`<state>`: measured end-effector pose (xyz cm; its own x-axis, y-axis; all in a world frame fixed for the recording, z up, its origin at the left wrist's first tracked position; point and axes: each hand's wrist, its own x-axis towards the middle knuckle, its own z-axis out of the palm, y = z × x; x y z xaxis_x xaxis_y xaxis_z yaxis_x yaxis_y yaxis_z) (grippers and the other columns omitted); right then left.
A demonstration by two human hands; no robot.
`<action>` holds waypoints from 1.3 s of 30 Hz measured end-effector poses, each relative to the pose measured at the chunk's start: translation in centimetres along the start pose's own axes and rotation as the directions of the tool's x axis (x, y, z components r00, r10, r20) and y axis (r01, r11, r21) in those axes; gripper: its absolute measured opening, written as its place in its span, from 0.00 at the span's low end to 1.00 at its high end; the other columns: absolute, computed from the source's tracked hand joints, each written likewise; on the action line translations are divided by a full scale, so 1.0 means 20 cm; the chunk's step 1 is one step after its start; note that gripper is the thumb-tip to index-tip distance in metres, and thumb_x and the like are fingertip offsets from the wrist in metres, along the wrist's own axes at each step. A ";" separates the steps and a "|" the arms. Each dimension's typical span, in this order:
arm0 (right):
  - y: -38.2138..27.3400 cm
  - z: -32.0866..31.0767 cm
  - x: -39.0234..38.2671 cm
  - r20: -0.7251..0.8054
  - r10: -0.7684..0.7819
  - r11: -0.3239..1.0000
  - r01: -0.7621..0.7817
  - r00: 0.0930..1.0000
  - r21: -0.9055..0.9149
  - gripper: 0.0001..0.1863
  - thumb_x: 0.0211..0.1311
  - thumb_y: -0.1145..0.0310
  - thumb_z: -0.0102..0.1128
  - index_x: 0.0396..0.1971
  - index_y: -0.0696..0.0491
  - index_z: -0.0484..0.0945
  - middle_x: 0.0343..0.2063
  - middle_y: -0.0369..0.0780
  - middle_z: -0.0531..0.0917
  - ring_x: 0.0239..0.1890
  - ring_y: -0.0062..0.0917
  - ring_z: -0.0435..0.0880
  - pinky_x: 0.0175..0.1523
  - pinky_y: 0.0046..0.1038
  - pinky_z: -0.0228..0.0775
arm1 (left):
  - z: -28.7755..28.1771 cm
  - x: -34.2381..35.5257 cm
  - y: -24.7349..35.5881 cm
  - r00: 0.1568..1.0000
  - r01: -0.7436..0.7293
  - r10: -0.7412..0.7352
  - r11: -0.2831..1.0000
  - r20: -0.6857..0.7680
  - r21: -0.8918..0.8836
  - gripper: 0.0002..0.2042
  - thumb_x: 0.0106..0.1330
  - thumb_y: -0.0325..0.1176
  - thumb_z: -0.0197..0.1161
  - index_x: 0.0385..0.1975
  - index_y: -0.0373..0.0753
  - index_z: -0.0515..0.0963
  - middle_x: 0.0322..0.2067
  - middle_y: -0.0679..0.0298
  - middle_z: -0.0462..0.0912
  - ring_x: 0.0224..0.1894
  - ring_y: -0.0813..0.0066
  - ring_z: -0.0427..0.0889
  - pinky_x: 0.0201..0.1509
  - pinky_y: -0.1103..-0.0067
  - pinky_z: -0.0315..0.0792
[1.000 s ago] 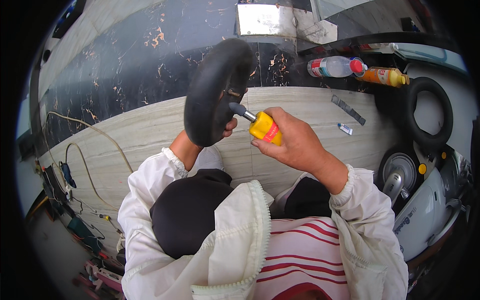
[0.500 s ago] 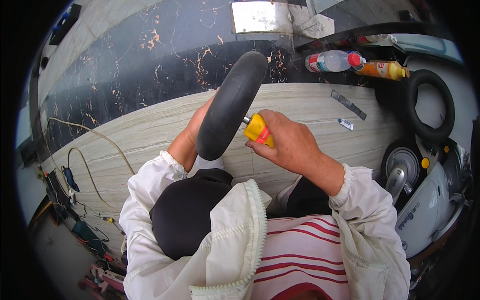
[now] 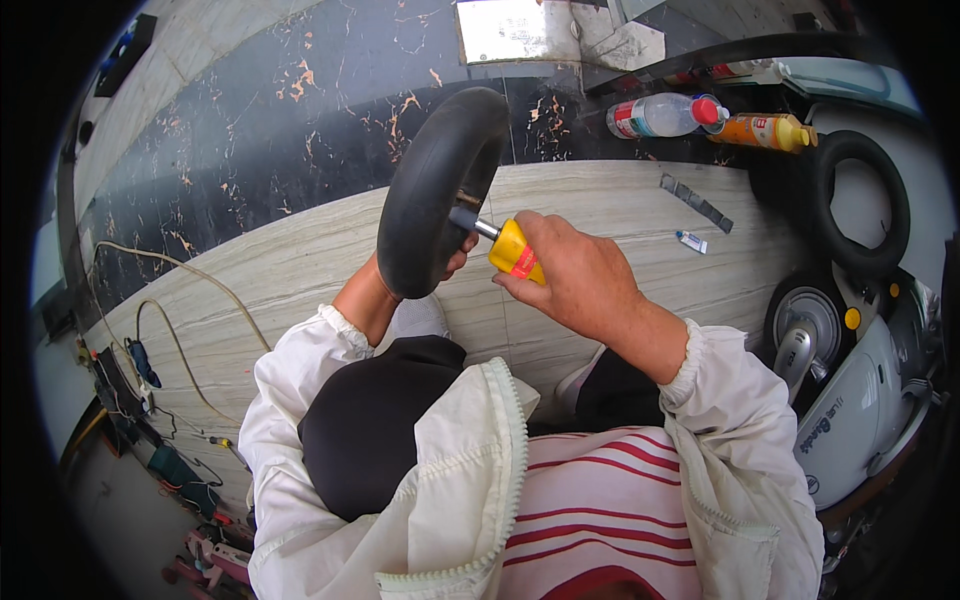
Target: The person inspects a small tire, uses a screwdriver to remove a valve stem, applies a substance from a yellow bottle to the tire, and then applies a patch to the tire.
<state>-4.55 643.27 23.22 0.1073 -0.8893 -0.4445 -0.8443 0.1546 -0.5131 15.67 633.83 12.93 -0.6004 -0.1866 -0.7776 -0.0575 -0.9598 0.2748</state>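
Observation:
A black, ring-shaped inner tube (image 3: 415,215) is held up in front of me, tilted. My left hand (image 3: 370,295) grips it from below, fingertips curled through the ring and thumb hidden behind the rubber. My right hand (image 3: 580,270) is closed around a yellow-handled tool (image 3: 512,250) with a red band. From the handle a short metal shaft points left at the tube's inner side, where its tip meets a greyish patch. Whether the tip presses in there, I cannot tell. Just above it a short brownish stub, like a valve stem, shows on the inner wall.
On the right are a grey strip of patches (image 3: 695,203), a small tube of glue (image 3: 691,242), a clear bottle (image 3: 660,118), an orange bottle (image 3: 765,133), a black tyre (image 3: 825,200) and a pale scooter (image 3: 850,420). A cable (image 3: 215,280) and tools lie left.
The inner tube has turned and shifted slightly left, so its inner side and my left fingertips now show. The tool's shaft is more exposed; my right hand has barely moved.

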 end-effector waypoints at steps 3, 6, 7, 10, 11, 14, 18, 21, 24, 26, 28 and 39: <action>0.00 0.01 0.00 -0.021 -0.035 0.999 0.035 0.999 0.012 0.32 0.58 0.51 0.73 0.55 0.54 0.72 0.39 0.46 0.83 0.36 0.46 0.86 0.37 0.42 0.78 | -0.02 0.00 0.00 0.998 -0.031 0.031 0.999 0.059 0.008 0.29 0.81 0.60 0.32 0.66 0.48 0.69 0.26 0.63 0.75 0.13 0.80 0.68 0.11 0.85 0.59; 0.02 0.01 0.00 0.002 0.011 1.000 -0.011 1.000 -0.023 0.31 0.58 0.51 0.73 0.53 0.54 0.73 0.38 0.46 0.83 0.35 0.45 0.85 0.37 0.42 0.78 | -0.03 0.01 -0.01 0.994 -0.033 0.040 0.997 0.101 -0.069 0.28 0.82 0.58 0.32 0.67 0.48 0.69 0.26 0.63 0.75 0.13 0.79 0.69 0.12 0.85 0.61; 0.02 0.01 0.00 0.008 0.009 1.000 -0.009 1.000 -0.030 0.31 0.58 0.51 0.73 0.53 0.54 0.73 0.38 0.46 0.83 0.35 0.45 0.85 0.37 0.42 0.78 | -0.04 0.02 -0.02 0.995 -0.028 0.034 0.997 0.096 -0.068 0.28 0.82 0.58 0.32 0.67 0.48 0.68 0.26 0.63 0.75 0.13 0.79 0.69 0.13 0.85 0.61; 0.02 0.02 0.00 -0.008 -0.035 0.999 0.035 0.999 0.005 0.31 0.58 0.50 0.73 0.53 0.54 0.73 0.37 0.46 0.83 0.35 0.45 0.85 0.37 0.42 0.78 | -0.05 0.02 -0.03 0.991 -0.048 0.057 0.996 0.121 -0.073 0.28 0.82 0.58 0.32 0.68 0.49 0.68 0.26 0.63 0.75 0.14 0.79 0.70 0.13 0.85 0.62; 0.02 0.02 0.00 0.054 -0.036 0.999 0.034 0.998 0.028 0.31 0.58 0.50 0.73 0.53 0.54 0.73 0.37 0.46 0.83 0.35 0.45 0.85 0.37 0.42 0.78 | -0.05 0.02 -0.03 0.994 -0.047 0.051 0.998 0.096 -0.046 0.28 0.82 0.58 0.33 0.69 0.48 0.68 0.26 0.63 0.75 0.14 0.79 0.70 0.13 0.85 0.62; 0.03 0.02 0.00 -0.102 -0.005 1.000 0.003 0.995 -0.028 0.31 0.57 0.50 0.73 0.53 0.54 0.73 0.37 0.46 0.83 0.35 0.44 0.85 0.37 0.42 0.78 | -0.05 0.02 -0.03 0.993 -0.039 0.054 0.990 0.108 -0.138 0.28 0.82 0.58 0.33 0.69 0.47 0.68 0.25 0.63 0.75 0.14 0.79 0.70 0.14 0.85 0.63; 0.02 0.02 -0.01 -0.024 -0.061 0.998 0.061 0.998 -0.014 0.31 0.57 0.51 0.73 0.53 0.54 0.74 0.38 0.45 0.83 0.35 0.44 0.85 0.37 0.41 0.79 | -0.03 0.01 -0.03 0.995 -0.060 0.064 0.996 0.072 -0.063 0.29 0.82 0.58 0.33 0.68 0.47 0.69 0.23 0.64 0.75 0.14 0.79 0.69 0.14 0.85 0.62; 0.02 0.03 -0.01 -0.036 -0.050 0.999 0.050 0.998 -0.003 0.31 0.57 0.51 0.74 0.53 0.54 0.74 0.39 0.45 0.83 0.36 0.44 0.86 0.38 0.41 0.79 | -0.02 0.01 -0.03 0.997 -0.044 0.048 0.997 0.066 -0.058 0.29 0.82 0.58 0.33 0.68 0.48 0.69 0.23 0.64 0.74 0.14 0.79 0.69 0.13 0.85 0.60; 0.01 0.03 -0.01 0.003 -0.043 0.999 0.043 0.999 -0.001 0.31 0.56 0.51 0.74 0.53 0.54 0.74 0.39 0.46 0.84 0.37 0.44 0.86 0.38 0.41 0.79 | -0.01 0.00 -0.04 0.996 -0.087 0.087 0.996 0.025 -0.014 0.29 0.82 0.58 0.34 0.69 0.48 0.69 0.23 0.65 0.75 0.13 0.79 0.69 0.13 0.85 0.60; 0.00 0.04 -0.02 0.006 -0.051 0.999 0.051 0.999 0.008 0.32 0.56 0.51 0.74 0.53 0.54 0.74 0.39 0.46 0.84 0.37 0.44 0.86 0.38 0.41 0.79 | -0.01 0.00 -0.05 0.991 -0.131 0.128 0.987 0.045 0.088 0.29 0.82 0.58 0.34 0.69 0.48 0.68 0.23 0.65 0.75 0.13 0.79 0.70 0.12 0.84 0.61; 0.01 0.03 -0.02 -0.006 -0.040 0.999 0.040 0.999 -0.014 0.32 0.56 0.51 0.74 0.54 0.54 0.73 0.39 0.46 0.84 0.37 0.44 0.86 0.38 0.41 0.79 | -0.02 0.01 -0.05 0.995 -0.090 0.090 0.996 0.050 -0.010 0.29 0.82 0.58 0.34 0.70 0.48 0.68 0.24 0.65 0.76 0.13 0.79 0.70 0.12 0.84 0.61; 0.01 0.03 -0.03 0.005 -0.033 0.999 0.033 0.999 -0.015 0.32 0.56 0.51 0.74 0.53 0.53 0.73 0.39 0.46 0.84 0.37 0.44 0.86 0.38 0.42 0.78 | -0.03 -0.01 -0.02 0.990 -0.049 0.061 0.994 0.124 -0.095 0.29 0.82 0.58 0.36 0.72 0.48 0.64 0.20 0.64 0.75 0.14 0.78 0.70 0.13 0.84 0.60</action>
<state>-4.47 644.07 22.95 0.1374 -0.8919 -0.4309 -0.8481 0.1188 -0.5163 16.28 634.19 12.56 -0.6974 -0.2173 -0.6829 0.0480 -0.9650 0.2579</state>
